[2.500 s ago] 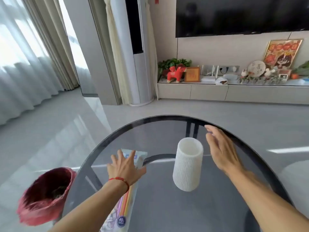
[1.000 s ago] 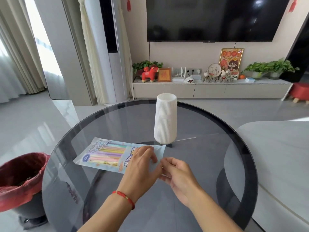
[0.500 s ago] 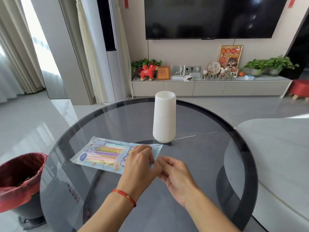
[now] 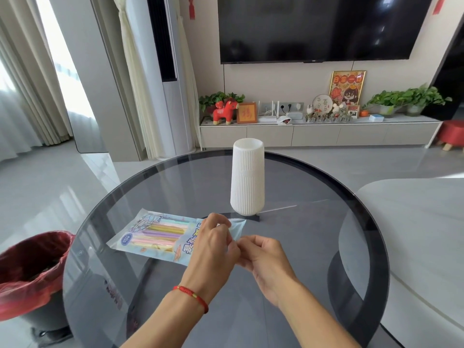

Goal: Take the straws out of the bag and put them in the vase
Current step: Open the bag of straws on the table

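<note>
The round smoked-glass worktop (image 4: pixel 301 247) with its dark rim carries everything the task needs. Left of it on the grey floor stands a dark waste bin lined with a red plastic bag (image 4: pixel 30 275). Toward the far side of the worktop a tall white ribbed vase (image 4: pixel 247 177) stands upright, with nothing showing above its rim. Just in front of it, to the left, a flat pale-blue printed plastic bag (image 4: pixel 155 237) lies on the glass, and pastel-coloured straws (image 4: pixel 160 236) lie side by side inside it. The left hand (image 4: pixel 213 247), with a red string bracelet (image 4: pixel 192 295) at the wrist, pinches the bag's right end. The right hand (image 4: pixel 263 257) meets it there, its grip closed on the same end of the bag.
</note>
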`<state>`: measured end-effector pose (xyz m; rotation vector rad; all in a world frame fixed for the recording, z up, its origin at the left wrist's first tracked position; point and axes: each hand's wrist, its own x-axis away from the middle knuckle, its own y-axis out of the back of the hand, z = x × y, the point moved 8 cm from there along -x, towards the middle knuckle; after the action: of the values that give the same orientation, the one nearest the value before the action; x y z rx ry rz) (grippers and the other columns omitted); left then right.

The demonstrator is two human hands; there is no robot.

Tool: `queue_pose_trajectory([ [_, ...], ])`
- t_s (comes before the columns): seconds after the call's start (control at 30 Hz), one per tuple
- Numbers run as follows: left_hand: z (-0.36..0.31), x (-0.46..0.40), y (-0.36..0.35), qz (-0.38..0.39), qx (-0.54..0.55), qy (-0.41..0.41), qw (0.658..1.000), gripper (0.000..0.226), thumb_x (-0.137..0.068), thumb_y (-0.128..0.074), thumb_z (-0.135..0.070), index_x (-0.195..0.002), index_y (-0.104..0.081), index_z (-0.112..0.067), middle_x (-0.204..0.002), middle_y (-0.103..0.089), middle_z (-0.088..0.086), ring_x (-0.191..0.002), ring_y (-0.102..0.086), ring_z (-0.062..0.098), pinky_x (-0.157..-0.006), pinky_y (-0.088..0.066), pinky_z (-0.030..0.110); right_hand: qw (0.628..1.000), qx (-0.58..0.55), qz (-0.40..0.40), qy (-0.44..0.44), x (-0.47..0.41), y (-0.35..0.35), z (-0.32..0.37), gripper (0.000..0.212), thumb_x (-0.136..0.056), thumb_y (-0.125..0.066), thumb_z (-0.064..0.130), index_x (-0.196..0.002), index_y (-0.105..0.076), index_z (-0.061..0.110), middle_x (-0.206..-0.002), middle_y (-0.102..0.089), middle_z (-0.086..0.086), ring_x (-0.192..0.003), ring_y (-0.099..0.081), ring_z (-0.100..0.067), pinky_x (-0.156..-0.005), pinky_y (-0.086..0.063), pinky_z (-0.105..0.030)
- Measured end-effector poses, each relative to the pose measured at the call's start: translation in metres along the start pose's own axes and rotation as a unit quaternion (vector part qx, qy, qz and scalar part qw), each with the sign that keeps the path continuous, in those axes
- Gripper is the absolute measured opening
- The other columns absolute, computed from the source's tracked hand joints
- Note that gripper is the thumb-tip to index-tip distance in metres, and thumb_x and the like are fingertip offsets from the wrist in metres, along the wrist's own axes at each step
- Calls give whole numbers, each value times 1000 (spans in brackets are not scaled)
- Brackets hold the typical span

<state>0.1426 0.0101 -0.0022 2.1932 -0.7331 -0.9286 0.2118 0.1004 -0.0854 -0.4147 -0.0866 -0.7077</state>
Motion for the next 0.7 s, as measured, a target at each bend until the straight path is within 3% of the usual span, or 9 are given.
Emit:
queue_pose_trajectory([
  [0.2, -7, 3, 8, -10, -8, 2, 1000, 13, -87, -62, 3, -74, -64, 5, -112, -56, 6, -98, -56, 20, -79, -33, 17, 999, -34, 16, -14, 6, -4, 9, 11, -96, -68, -1, -90, -74, -8, -85, -80, -19, -77, -79, -24, -74, -63, -28],
  [0.33, -9, 10, 9, -4, -14, 13, 1000, 11, -86, -60, 4, -75, -61, 6, -110, -55, 7, -100, -54, 23, -84, -38, 23, 998, 65, -20, 19, 6, -1, 10, 9, -87, -68, -4, -80, -72, -1, -73, -78, -14, -69, -79, -24, -71, -63, -30],
  [0.43, -10, 10, 7, -13, -4, 24, 1000, 10, -83, -59, 8, -74, -60, 8, -105, -55, 11, -97, -54, 25, -85, -41, 28, 989, 130, -38, 54, 3, 3, 17, 8, -80, -68, -2, -74, -71, 2, -68, -77, -11, -66, -78, -22, -77, -66, -38],
  [0.53, -7, 10, 8, -30, 2, 39, 999, 11, -82, -60, 9, -72, -59, 7, -103, -55, 10, -95, -54, 24, -81, -39, 21, 987, 141, -26, 70, 1, 2, 22, 8, -73, -70, 6, -65, -72, 7, -68, -78, -14, -66, -79, -23, -75, -66, -36],
  [0.6, -4, 10, 11, -44, 10, 46, 998, 12, -83, -62, 9, -72, -58, 6, -102, -56, 8, -92, -55, 22, -76, -37, 13, 985, 149, -31, 78, 1, 5, 21, 10, -66, -71, 11, -65, -69, 1, -69, -77, -20, -66, -79, -24, -68, -65, -32],
  [0.7, 2, 5, 20, -54, 8, 51, 997, 12, -87, -61, 6, -75, -59, 5, -102, -57, 10, -92, -57, 22, -74, -36, 14, 986, 142, -37, 76, -1, 8, 19, 9, -73, -73, 5, -69, -67, -1, -70, -75, -22, -67, -79, -28, -65, -64, -29],
])
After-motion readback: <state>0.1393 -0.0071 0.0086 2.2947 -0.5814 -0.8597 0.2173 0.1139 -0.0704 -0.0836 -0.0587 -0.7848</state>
